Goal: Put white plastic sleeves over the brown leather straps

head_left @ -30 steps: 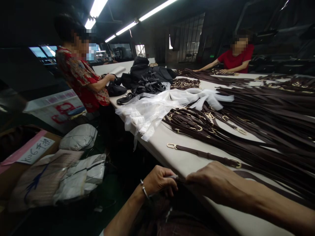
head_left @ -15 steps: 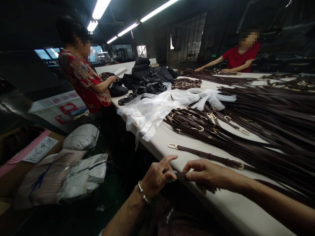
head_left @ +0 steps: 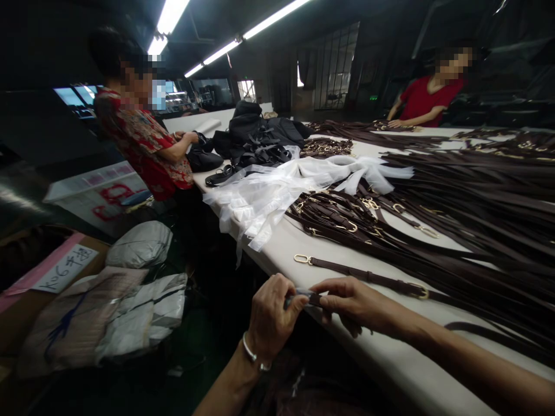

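Close to the table's near edge, my left hand (head_left: 271, 312) is closed in a pinch on a greyish translucent plastic strip (head_left: 302, 292). My right hand (head_left: 358, 303) pinches a dark brown leather strap (head_left: 315, 300) just beside it, and the two hands almost touch. The strip lies against the strap end; my fingers hide how far it wraps round. Just beyond my hands, a short brown buckle strap (head_left: 364, 273) lies flat, with a gold oval clasp (head_left: 302, 259) at its left end and a gold buckle (head_left: 420, 290) at its right.
White translucent plastic strips (head_left: 277, 190) are heaped on the pale table (head_left: 277, 254). Long brown straps (head_left: 485, 202) spread over the right side. Black bags (head_left: 260, 130) stand behind. One co-worker (head_left: 139, 138) is at left, another (head_left: 427, 98) at far right. Wrapped bundles (head_left: 143, 312) lie on the floor.
My left fingers have curled in over the plastic strip, which now shows more, and my right hand has shifted slightly left. The far co-worker has drawn an outstretched arm back.
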### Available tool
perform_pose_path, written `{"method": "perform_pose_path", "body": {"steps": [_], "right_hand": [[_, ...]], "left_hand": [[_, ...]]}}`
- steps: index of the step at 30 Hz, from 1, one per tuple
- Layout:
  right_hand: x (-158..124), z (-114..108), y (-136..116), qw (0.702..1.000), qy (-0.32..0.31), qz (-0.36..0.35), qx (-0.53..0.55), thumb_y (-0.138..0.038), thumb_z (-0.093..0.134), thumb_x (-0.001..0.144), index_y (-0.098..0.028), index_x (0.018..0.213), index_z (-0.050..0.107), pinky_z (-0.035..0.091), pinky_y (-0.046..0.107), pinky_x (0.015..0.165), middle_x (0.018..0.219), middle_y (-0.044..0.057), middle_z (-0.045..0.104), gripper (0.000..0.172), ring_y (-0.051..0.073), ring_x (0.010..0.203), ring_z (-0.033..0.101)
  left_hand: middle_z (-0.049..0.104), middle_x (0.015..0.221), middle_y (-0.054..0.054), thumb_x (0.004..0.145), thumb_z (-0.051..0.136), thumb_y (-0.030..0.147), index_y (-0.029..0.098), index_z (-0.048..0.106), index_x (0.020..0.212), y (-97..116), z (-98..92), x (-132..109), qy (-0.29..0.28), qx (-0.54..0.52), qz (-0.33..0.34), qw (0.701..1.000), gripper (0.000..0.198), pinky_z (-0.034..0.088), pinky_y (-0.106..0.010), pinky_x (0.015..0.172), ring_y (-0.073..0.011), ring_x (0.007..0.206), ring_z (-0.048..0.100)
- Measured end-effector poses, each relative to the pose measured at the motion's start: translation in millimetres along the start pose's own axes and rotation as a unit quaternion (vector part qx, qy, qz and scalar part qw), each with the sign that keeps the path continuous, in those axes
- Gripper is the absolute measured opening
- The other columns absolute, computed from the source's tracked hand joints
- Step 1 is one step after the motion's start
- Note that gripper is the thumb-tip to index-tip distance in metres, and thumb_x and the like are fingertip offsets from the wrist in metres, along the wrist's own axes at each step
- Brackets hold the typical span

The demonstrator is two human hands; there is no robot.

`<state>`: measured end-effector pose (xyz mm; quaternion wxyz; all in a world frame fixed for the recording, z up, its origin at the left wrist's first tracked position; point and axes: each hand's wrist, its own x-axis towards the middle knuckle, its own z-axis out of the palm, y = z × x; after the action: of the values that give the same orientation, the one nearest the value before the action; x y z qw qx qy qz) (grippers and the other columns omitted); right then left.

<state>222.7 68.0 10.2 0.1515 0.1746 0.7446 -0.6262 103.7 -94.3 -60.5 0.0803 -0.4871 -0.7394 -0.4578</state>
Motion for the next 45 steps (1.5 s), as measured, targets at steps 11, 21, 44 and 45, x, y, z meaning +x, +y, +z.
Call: {"method": "perform_pose_path", "body": {"steps": [11, 21, 44, 45], "right_hand": [[21, 10, 3, 0.988, 0.063, -0.057, -0.127, -0.025, 0.052, 0.085, -0.016, 0.107, 0.068, 0.043, 0.020, 0.050, 0.087, 0.004, 0.069, 0.028, 0.008, 0.053, 0.055], [15, -37, 10, 0.996, -0.083, 0.026, 0.012, -0.055, 0.063, 0.086, -0.015, 0.111, 0.065, 0.050, 0.025, 0.069, 0.095, 0.008, 0.070, 0.048, 0.016, 0.077, 0.065], [-9, 1, 30, 0.842, 0.170, -0.185, -0.477, -0.020, 0.043, 0.088, -0.018, 0.074, 0.053, 0.021, 0.031, 0.056, 0.066, 0.001, 0.056, 0.017, 0.012, 0.056, 0.036], [-9, 3, 30, 0.840, 0.167, -0.199, -0.475, -0.022, 0.040, 0.091, -0.018, 0.076, 0.053, 0.021, 0.032, 0.057, 0.068, 0.002, 0.057, 0.020, 0.012, 0.057, 0.037]], "left_hand": [[0.062, 0.080, -0.004, 0.096, 0.041, 0.025, 0.021, 0.049, 0.084, 5, 11.9, -6, -0.189, 0.050, -0.144, 0.970, 0.016, 0.037, -0.032, 0.066, -0.0211, 0.075, 0.060], [0.055, 0.073, -0.001, 0.095, 0.034, 0.033, 0.022, 0.043, 0.078, 0, 19.1, -4, -0.097, -0.085, -0.213, 0.969, 0.022, 0.039, -0.031, 0.068, -0.0194, 0.071, 0.056], [0.060, 0.071, 0.002, 0.096, 0.049, 0.028, 0.020, 0.052, 0.076, 7, 35.5, -8, -0.032, -0.040, -0.117, 0.992, 0.021, 0.038, -0.025, 0.062, -0.0137, 0.065, 0.057], [0.060, 0.072, 0.002, 0.097, 0.047, 0.027, 0.020, 0.053, 0.078, 6, 36.9, -10, -0.013, -0.035, -0.088, 0.995, 0.020, 0.039, -0.025, 0.063, -0.0137, 0.065, 0.058]]}}
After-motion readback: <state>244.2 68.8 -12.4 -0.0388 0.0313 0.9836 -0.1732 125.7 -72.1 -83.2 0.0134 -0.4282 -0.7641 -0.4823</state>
